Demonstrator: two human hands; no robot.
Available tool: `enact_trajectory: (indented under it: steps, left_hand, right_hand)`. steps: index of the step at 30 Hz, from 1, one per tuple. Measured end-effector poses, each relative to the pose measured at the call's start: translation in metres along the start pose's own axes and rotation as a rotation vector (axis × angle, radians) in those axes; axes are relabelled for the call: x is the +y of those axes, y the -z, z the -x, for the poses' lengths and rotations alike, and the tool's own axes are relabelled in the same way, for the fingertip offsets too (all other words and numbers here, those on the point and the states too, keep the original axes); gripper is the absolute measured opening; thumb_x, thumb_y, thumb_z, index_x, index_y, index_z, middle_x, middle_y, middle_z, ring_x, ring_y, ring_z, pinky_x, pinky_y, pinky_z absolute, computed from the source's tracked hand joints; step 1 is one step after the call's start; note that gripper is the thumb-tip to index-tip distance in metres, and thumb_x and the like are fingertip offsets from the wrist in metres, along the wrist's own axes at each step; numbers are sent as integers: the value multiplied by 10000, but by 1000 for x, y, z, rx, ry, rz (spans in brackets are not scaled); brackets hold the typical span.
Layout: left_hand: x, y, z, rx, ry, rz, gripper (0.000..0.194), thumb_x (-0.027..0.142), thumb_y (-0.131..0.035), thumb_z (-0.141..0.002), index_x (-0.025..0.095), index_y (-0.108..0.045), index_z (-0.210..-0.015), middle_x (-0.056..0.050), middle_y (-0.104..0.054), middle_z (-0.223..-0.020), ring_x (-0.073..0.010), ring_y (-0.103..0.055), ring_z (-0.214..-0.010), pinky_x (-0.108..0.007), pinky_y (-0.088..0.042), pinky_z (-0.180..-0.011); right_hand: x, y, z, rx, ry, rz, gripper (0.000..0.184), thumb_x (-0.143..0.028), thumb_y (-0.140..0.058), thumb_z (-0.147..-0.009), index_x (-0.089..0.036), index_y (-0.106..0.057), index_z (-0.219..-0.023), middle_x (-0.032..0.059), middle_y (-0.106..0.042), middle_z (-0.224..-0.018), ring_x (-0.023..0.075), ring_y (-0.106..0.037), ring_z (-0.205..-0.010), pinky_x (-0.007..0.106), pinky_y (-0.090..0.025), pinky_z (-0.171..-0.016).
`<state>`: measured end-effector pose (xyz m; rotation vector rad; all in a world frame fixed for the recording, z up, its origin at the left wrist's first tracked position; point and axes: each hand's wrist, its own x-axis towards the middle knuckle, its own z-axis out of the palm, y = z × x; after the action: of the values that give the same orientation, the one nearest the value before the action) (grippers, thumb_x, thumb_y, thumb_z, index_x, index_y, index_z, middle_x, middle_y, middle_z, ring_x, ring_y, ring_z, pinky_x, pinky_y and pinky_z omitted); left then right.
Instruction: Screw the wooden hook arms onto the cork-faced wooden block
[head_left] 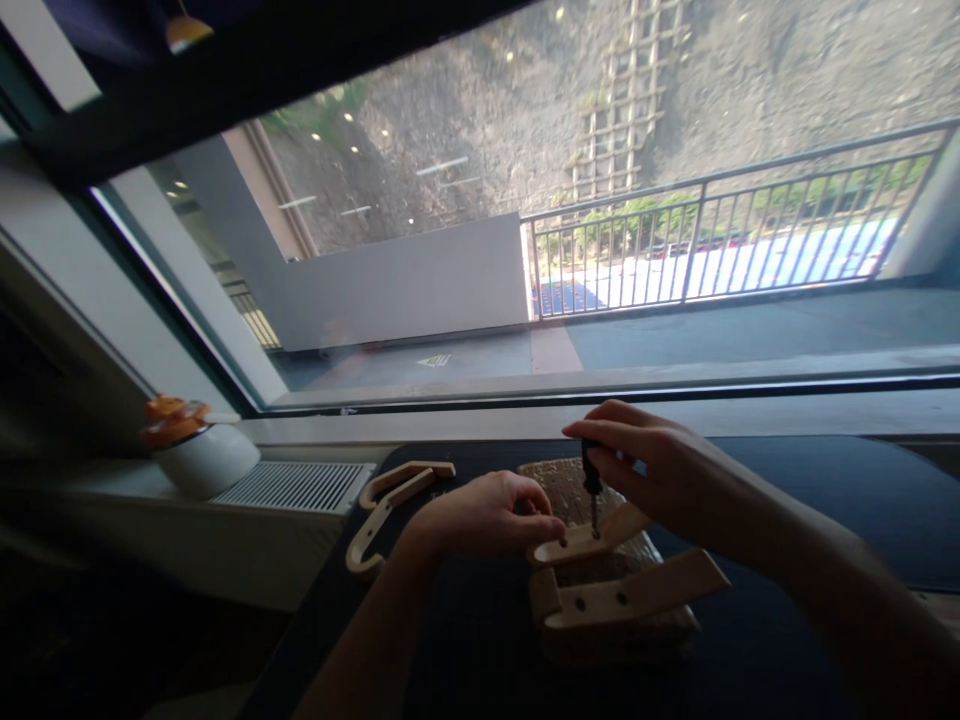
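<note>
My right hand (645,450) is closed around the black handle of a screwdriver (591,470), held upright. The tip of its thin shaft meets a hole in a pale wooden hook (577,546) on a brown, rough-patterned board (551,478). With curled fingers, my left hand (487,512) grips the left end of that same hook; its fingertips partly cover the wood. Nearer to me on the board is a second wooden hook (637,592) with two dark spots, screws or holes. My right hand hides part of the first hook's far end.
Two loose wooden hooks (375,522) lie left of my left hand on the dark table (480,640). Farther left, a white container with an orange top (206,460) stands beside a vented ledge (300,485). A large window (420,280) rises behind the table.
</note>
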<state>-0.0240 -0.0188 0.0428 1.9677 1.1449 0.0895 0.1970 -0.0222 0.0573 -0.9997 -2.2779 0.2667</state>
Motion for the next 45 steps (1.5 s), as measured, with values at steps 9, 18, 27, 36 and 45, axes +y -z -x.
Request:
enact_trajectory:
  steps: [9, 18, 27, 36, 45]
  left_hand:
    - [-3, -1, -3, 8, -2, 3, 395, 496, -544, -810, 157, -653, -979, -36, -632, -879, -143, -558, -747, -228, -424, -632]
    - [-5, -1, -3, 10, 2, 12, 409, 516, -543, -807, 164, -648, -989, -40, -623, -912, -155, -561, -772, -239, -434, -635]
    - [-5, 0, -3, -5, 12, 17, 431, 534, -544, -800, 167, -642, -1003, -42, -621, -905, -156, -561, -766, -242, -437, -639]
    - [-6, -1, -3, 18, -16, 7, 434, 536, -530, -806, 159, -646, -987, -42, -628, -886, -153, -561, -747, -243, -432, -628]
    - [-6, 0, -3, 23, -7, 9, 427, 532, -540, -799, 166, -647, -991, -37, -619, -892, -156, -563, -763, -233, -424, -615]
  right_hand:
    - [3, -4, -1, 20, -59, 16, 278, -312, -474, -888, -222, -632, -1099, 70, -708, -917, 164, -626, -685, 254, -459, -566]
    - [2, -3, 0, -11, -29, 69, 340, -267, -432, -903, -224, -612, -1188, 80, -665, -1102, 192, -630, -862, 288, -469, -684]
    - [4, -6, -1, -13, -88, 52, 257, -283, -470, -894, -218, -583, -1115, 33, -700, -803, 153, -616, -632, 235, -413, -516]
    - [2, -2, 0, 9, -1, 39, 369, -214, -458, -874, -240, -609, -1209, 64, -677, -1116, 187, -645, -890, 268, -495, -687]
    - [7, -3, 1, 16, -75, -35, 301, -239, -489, -865, -227, -609, -1141, 40, -716, -891, 146, -642, -670, 233, -475, -556]
